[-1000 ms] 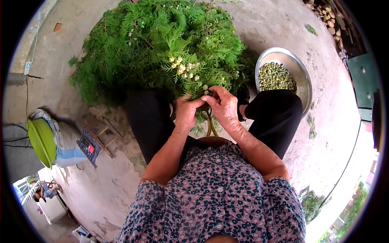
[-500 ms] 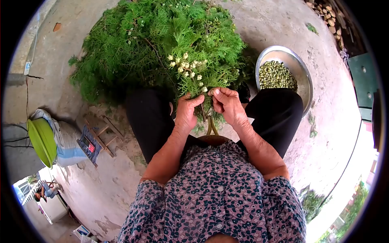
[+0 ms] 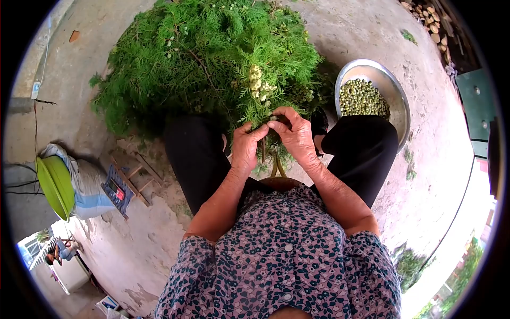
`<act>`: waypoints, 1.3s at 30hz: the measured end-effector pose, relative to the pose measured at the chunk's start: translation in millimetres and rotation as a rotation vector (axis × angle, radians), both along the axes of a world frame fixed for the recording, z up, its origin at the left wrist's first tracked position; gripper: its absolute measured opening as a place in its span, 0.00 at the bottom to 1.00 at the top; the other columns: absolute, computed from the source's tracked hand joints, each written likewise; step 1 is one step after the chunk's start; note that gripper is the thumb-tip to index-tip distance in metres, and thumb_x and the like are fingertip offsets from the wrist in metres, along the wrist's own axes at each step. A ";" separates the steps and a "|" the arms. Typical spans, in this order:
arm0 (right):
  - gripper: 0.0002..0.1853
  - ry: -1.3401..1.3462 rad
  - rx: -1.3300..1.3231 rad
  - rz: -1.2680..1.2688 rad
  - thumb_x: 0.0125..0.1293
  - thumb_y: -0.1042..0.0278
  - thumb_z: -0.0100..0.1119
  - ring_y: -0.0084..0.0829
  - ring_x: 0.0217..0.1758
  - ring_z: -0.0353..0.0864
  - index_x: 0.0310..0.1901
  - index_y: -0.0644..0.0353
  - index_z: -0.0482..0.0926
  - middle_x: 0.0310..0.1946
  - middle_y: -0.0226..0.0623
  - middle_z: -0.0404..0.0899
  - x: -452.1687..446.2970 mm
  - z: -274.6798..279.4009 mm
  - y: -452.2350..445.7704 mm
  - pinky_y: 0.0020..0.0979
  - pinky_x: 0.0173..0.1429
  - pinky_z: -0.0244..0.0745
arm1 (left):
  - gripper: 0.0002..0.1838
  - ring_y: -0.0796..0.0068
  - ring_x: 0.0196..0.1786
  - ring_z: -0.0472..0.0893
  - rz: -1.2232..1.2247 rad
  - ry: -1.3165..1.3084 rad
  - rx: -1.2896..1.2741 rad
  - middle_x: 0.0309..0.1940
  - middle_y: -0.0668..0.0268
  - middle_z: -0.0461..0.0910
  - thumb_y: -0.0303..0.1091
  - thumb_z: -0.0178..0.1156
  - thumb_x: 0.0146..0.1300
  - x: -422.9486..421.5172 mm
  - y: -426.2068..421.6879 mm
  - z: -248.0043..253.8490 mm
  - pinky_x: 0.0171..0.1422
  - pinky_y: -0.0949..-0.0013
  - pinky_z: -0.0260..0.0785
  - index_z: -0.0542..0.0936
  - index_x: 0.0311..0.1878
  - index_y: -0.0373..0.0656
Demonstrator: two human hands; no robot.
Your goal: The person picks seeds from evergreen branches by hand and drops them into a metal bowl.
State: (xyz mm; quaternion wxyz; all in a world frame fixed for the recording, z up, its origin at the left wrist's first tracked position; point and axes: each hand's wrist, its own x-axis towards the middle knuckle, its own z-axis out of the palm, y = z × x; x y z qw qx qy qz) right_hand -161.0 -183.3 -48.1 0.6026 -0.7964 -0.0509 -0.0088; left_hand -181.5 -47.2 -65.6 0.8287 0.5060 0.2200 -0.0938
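An evergreen sprig (image 3: pixel 254 110) with a cluster of pale green cones (image 3: pixel 259 87) stands up between my hands, its tip against a big green heap. My left hand (image 3: pixel 246 148) is closed round its stem, thumb and fingers pinching it low down. Just to the right, my right hand (image 3: pixel 295 139) touches the same sprig, with thumb and bent forefinger closed about a small cone partly hidden by the fingers. Past my right knee, a metal basin (image 3: pixel 390 87) holds many small green cones (image 3: pixel 363 99).
The heap of cut evergreen branches (image 3: pixel 175 69) lies in front of my knees. A wooden stool (image 3: pixel 139 178), a filled sack (image 3: pixel 93 186) and a lime-green tub (image 3: pixel 54 187) are at the left. Stacked firewood (image 3: pixel 427 21) and a green cabinet (image 3: pixel 474 101) stand at the right.
The cone cluster has swung to the right and turned, and is now blurred. My right hand has shifted slightly left, its forefinger now reaching over the sprig. My left hand keeps its hold.
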 end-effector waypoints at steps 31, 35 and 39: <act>0.07 0.434 1.623 -0.270 0.64 0.73 0.45 0.35 0.38 0.75 0.37 0.67 0.71 0.38 0.47 0.74 42.7 -2.2 -103.7 0.35 0.52 0.72 | 0.11 0.75 0.29 0.78 -0.064 0.100 -0.122 0.29 0.65 0.79 0.27 0.62 0.47 3.6 3.4 7.6 0.36 0.75 0.69 0.79 0.36 0.34; 0.13 0.166 1.677 -0.574 0.66 0.68 0.42 0.51 0.62 0.60 0.42 0.71 0.69 0.58 0.61 0.56 48.8 12.6 -150.5 0.43 0.64 0.63 | 0.11 0.76 0.29 0.77 -0.076 0.114 -0.149 0.29 0.65 0.80 0.27 0.63 0.47 3.1 0.7 9.5 0.37 0.74 0.69 0.79 0.35 0.34; 0.07 0.289 1.009 -0.296 0.62 0.67 0.54 0.25 0.29 0.75 0.36 0.61 0.75 0.29 0.34 0.76 28.1 24.6 -92.1 0.24 0.33 0.70 | 0.12 0.77 0.32 0.78 -0.117 0.036 -0.056 0.30 0.65 0.80 0.28 0.63 0.48 4.6 -2.5 0.7 0.41 0.76 0.68 0.79 0.36 0.34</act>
